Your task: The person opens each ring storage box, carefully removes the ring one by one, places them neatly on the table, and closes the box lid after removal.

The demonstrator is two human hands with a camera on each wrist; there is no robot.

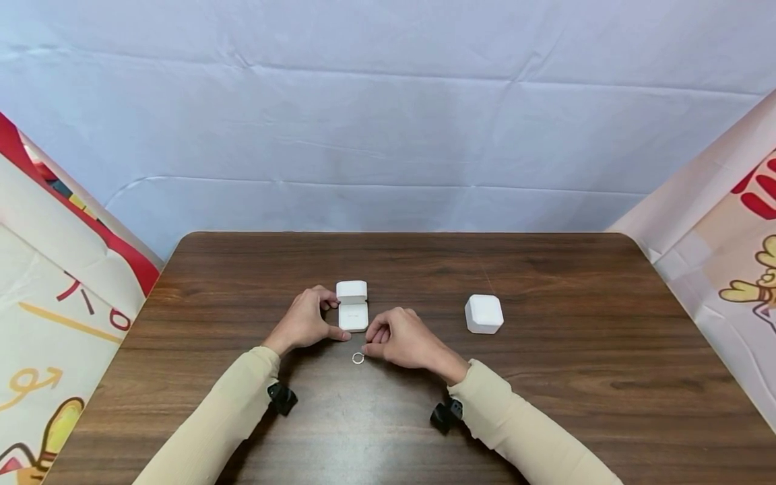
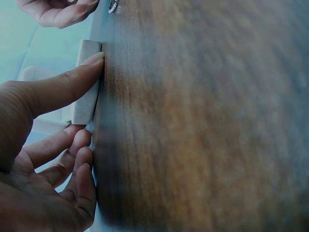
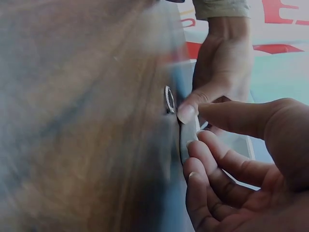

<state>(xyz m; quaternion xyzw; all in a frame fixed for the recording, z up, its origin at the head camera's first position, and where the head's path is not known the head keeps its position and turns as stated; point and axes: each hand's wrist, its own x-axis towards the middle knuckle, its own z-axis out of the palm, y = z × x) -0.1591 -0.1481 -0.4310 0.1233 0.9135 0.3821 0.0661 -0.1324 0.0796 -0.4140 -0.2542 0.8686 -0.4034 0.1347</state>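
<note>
An open white ring box (image 1: pixel 353 318) stands on the table with its lid tipped up at the back. My left hand (image 1: pixel 306 320) holds it from the left, the thumb along its front edge and the fingers by its rear left side. In front of the box, a silver-coloured ring (image 1: pixel 358 358) lies on the wood. Close beside the ring is my right hand (image 1: pixel 403 339), its thumb tip right by it. The right wrist view shows a gap between that thumb and the bent fingers (image 3: pixel 205 154), and the ring (image 3: pixel 169 99) outside them.
A second white box (image 1: pixel 484 314), closed, stands to the right of my right hand. Brown wood-grain table (image 1: pixel 576 350) extends on both sides. A pale cloth backdrop (image 1: pixel 388 135) hangs behind it, with printed sheets at both sides.
</note>
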